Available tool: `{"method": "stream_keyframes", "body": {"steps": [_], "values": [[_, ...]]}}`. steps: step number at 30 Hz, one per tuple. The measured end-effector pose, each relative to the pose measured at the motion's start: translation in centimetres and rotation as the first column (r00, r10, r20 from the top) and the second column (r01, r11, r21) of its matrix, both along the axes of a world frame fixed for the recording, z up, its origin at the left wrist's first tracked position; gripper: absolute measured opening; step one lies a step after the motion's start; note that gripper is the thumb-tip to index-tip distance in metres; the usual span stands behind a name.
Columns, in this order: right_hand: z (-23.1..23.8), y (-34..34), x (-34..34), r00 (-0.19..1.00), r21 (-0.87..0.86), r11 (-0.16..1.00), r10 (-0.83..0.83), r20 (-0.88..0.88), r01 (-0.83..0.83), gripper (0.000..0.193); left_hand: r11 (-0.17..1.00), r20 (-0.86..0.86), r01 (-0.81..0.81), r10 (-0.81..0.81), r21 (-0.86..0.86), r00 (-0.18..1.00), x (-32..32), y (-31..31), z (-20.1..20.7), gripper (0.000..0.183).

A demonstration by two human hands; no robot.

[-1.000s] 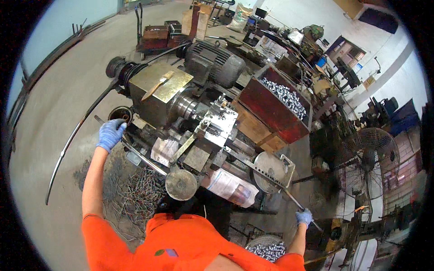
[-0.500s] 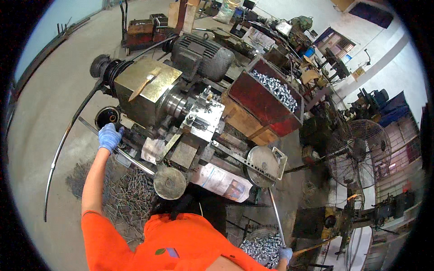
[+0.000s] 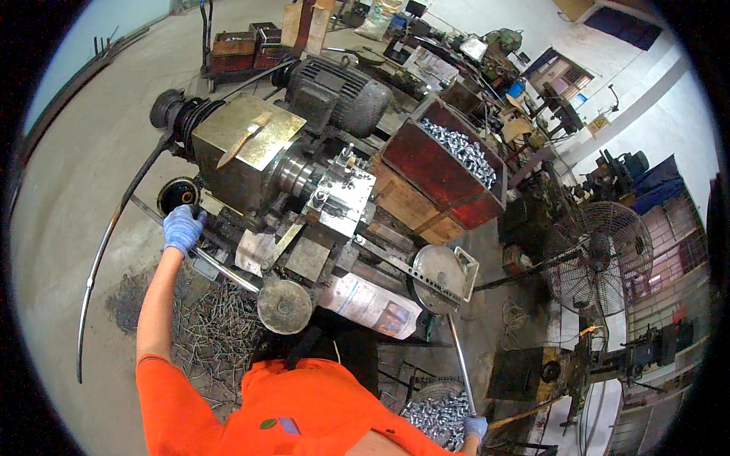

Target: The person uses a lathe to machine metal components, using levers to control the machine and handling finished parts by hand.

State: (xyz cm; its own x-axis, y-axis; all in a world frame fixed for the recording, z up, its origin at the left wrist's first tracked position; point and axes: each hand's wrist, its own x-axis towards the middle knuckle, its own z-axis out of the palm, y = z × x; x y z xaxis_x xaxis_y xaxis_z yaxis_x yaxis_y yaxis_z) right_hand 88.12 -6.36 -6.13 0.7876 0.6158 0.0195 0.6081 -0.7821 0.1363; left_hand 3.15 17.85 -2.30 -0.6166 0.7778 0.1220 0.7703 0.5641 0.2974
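My left hand (image 3: 184, 229), in a blue glove, is closed at the lower rim of a black round cup (image 3: 176, 187) on the left of a small lathe (image 3: 236, 163). A slanting metal bar (image 3: 228, 272) runs close by it; what the fingers hold is hidden. My right hand (image 3: 475, 427), also gloved, is low at the right, closed around the end of a long metal lever (image 3: 461, 357). That lever rises to a round plate (image 3: 441, 275) at the lathe's right end. Between my hands lie the spindle (image 3: 296, 175) and a shiny tool block (image 3: 342, 201).
A wooden-handled brush (image 3: 242, 144) lies on the headstock. Behind the lathe are a motor (image 3: 338, 91) and a red bin (image 3: 441, 175) of metal parts. More parts fill a basket (image 3: 437, 414) beside my right hand. Metal scraps (image 3: 217, 323) cover the floor at left; a fan (image 3: 601, 254) stands right.
The whole view has shifted slightly. Both hands keep their places, the left by the black cup and the right on the lever's end.
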Motion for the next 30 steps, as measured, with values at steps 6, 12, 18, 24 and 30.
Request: {"method": "stream_keyframes", "body": {"steps": [6, 12, 18, 24, 30], "values": [[-1.1, -0.9, 1.3, 1.0, -0.056, 0.998, 0.024, 0.007, -0.024, 0.035, 1.0, -0.006, 0.005, -0.005, -0.014, 1.0, 0.4, 0.3, 0.4, 0.028], [-0.3, -0.6, 0.0, 1.0, -0.054, 0.998, -0.011, -0.011, 0.01, 0.037, 1.0, 0.005, 0.01, -0.01, -0.007, 1.0, 0.5, -0.1, 0.9, 0.026], [0.5, -0.3, -1.5, 0.997, -0.031, 0.996, -0.078, -0.01, 0.078, 0.038, 1.0, 0.014, 0.0, 0.0, -0.013, 1.0, 0.5, -0.3, 1.2, 0.025], [-0.6, -1.2, -0.3, 0.998, -0.025, 0.997, -0.067, 0.001, 0.067, 0.04, 1.0, -0.01, 0.009, -0.01, -0.017, 1.0, 0.4, 0.1, 0.6, 0.025], [-1.3, -1.2, 0.0, 0.996, -0.023, 0.996, -0.091, 0.001, 0.091, 0.037, 1.0, 0.039, 0.024, -0.024, -0.009, 0.999, -0.2, 0.1, 0.1, 0.036]]}}
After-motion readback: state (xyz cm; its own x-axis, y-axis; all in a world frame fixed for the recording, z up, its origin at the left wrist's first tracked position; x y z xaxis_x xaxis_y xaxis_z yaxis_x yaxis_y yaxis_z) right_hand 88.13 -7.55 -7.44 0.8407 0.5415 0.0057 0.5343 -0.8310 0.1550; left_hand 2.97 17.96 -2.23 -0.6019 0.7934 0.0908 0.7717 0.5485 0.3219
